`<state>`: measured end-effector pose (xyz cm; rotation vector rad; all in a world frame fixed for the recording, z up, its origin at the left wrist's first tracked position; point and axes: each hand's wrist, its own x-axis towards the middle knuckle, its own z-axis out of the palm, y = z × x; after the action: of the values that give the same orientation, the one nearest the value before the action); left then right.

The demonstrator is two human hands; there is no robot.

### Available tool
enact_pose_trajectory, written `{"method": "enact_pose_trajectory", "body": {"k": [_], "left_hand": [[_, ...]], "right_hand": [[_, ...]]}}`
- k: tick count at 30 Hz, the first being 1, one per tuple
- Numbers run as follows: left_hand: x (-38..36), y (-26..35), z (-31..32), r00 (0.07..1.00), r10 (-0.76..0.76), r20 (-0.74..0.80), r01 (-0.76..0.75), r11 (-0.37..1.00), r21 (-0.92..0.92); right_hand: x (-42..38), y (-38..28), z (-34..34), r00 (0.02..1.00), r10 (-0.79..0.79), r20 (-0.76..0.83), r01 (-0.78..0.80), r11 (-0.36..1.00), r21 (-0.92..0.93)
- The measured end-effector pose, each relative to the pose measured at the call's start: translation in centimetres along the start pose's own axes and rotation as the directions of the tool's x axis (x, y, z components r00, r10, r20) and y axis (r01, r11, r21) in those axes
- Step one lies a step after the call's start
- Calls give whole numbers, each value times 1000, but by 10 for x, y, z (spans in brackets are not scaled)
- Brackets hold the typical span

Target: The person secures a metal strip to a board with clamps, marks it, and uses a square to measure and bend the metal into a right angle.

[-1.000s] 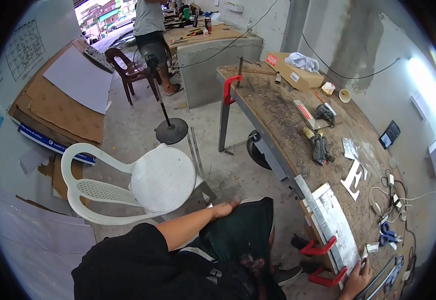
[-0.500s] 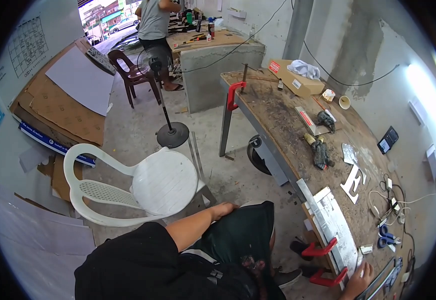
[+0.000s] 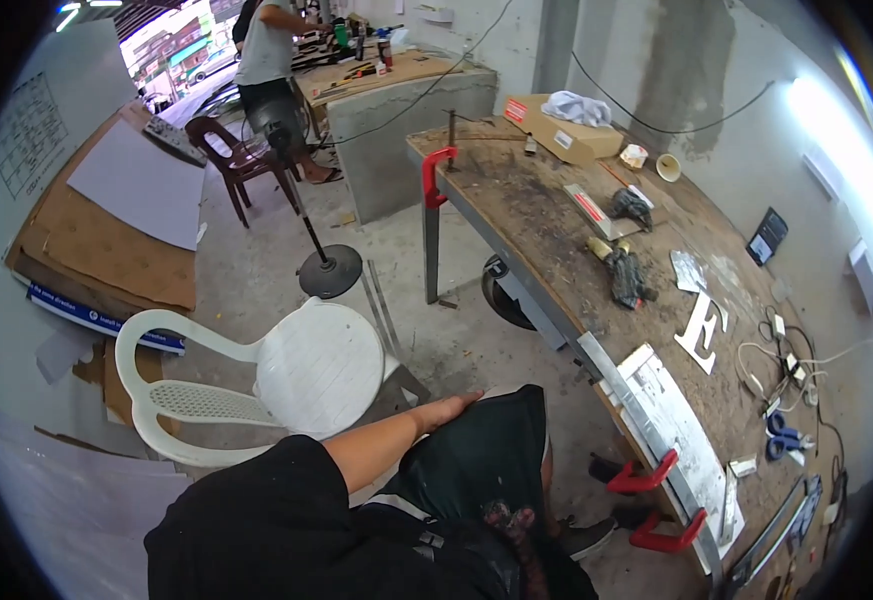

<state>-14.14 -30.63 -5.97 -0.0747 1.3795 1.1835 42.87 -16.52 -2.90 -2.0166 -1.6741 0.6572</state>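
My left hand (image 3: pixel 448 409) lies flat on my thigh over the dark green shorts (image 3: pixel 476 450), fingers stretched out and holding nothing. My right hand is outside the picture. At the right, two red clamps (image 3: pixel 646 474) grip the bench edge, over a long metal bar (image 3: pixel 646 430) and a paint-marked white sheet (image 3: pixel 668 395). A small metal strip (image 3: pixel 728 505) rests on the sheet's near end. Beside it on the bench are a hacksaw (image 3: pixel 771 530), blue-handled scissors (image 3: pixel 784 437) and a white letter E (image 3: pixel 703 332).
A white plastic chair (image 3: pixel 318 365) stands at my left, with a pedestal fan (image 3: pixel 329 270) beyond it. Power tools (image 3: pixel 628 275), a cardboard box (image 3: pixel 561 135) and tangled cables (image 3: pixel 781 360) lie on the workbench (image 3: pixel 526 200). Another person (image 3: pixel 266 60) stands at the far table.
My right hand has left the near end of the white sheet and gone out of view, uncovering the small metal strip. The view has shifted slightly; my left hand stays on my thigh.
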Motion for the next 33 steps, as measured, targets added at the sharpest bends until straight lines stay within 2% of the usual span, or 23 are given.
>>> {"method": "enact_pose_trajectory", "body": {"k": [1,3,4,5,6,7,8,9,10,11,12,14,16,18,20,22,24,25,27,28,30,32,33], "left_hand": [[4,-2,-3,1000,-8,5,8,1000,13],[10,-7,-5,988,117,97,-131,980,149],[6,-6,-10,936,348,62,-321,763,561],[-8,12,0,987,157,-38,-90,728,679],[12,-5,-13,932,360,44,-216,454,864],[-14,17,7,961,269,72,-151,284,947],[17,0,-14,915,366,169,-219,102,970],[-22,21,32,937,336,-97,-32,357,933],[-22,16,33,911,406,-65,-70,308,949],[-21,9,40,876,483,4,-121,211,970],[-19,4,48,814,579,59,-164,132,978],[-20,-4,65,743,662,97,-136,8,991],[-16,-3,67,725,678,120,-165,2,986],[-19,0,72,689,701,181,-195,-62,979],[-17,1,72,690,700,185,-197,-65,978],[-15,3,72,686,703,189,-194,-74,978],[-13,2,69,699,696,164,-183,-47,982],[-7,2,63,722,673,160,-188,-31,982],[-8,0,58,709,684,173,-212,-29,977],[-8,-1,54,708,686,169,-224,-9,974],[-16,-1,56,729,668,150,-214,15,977],[-19,-1,58,724,672,155,-231,24,973],[-17,-1,57,724,672,157,-225,14,974]], "right_hand": [[7,17,15,1000,8,27,-6,997,-71],[18,59,36,996,38,76,-21,978,-208],[19,83,45,993,58,104,-28,962,-270],[24,107,53,989,68,130,-22,945,-327],[25,124,63,980,67,185,9,923,-385],[30,126,69,966,47,253,59,917,-395],[25,125,61,957,62,283,43,936,-350],[13,59,33,944,149,295,-101,980,-171],[-1,-13,2,923,234,305,-249,968,9],[-6,-35,-18,914,178,365,-228,969,98],[-5,-51,-30,912,141,386,-184,980,77],[-8,-98,-67,893,-133,430,6,959,284],[-13,-149,-96,945,-244,216,115,871,478],[3,-178,-117,924,-372,-81,369,820,438],[28,-208,-114,845,-386,-369,507,797,329],[75,-213,-107,597,-671,-440,704,701,-113],[119,-210,-84,541,-742,-397,685,662,-304],[129,-210,-77,541,-733,-413,680,670,-298],[144,-217,-72,743,-641,-194,572,758,-313],[149,-221,-72,743,-639,-201,572,761,-306],[148,-236,-83,856,-513,63,508,814,-283],[152,-243,-83,867,-489,97,498,845,-196],[161,-245,-79,811,-575,105,580,770,-264]]}}
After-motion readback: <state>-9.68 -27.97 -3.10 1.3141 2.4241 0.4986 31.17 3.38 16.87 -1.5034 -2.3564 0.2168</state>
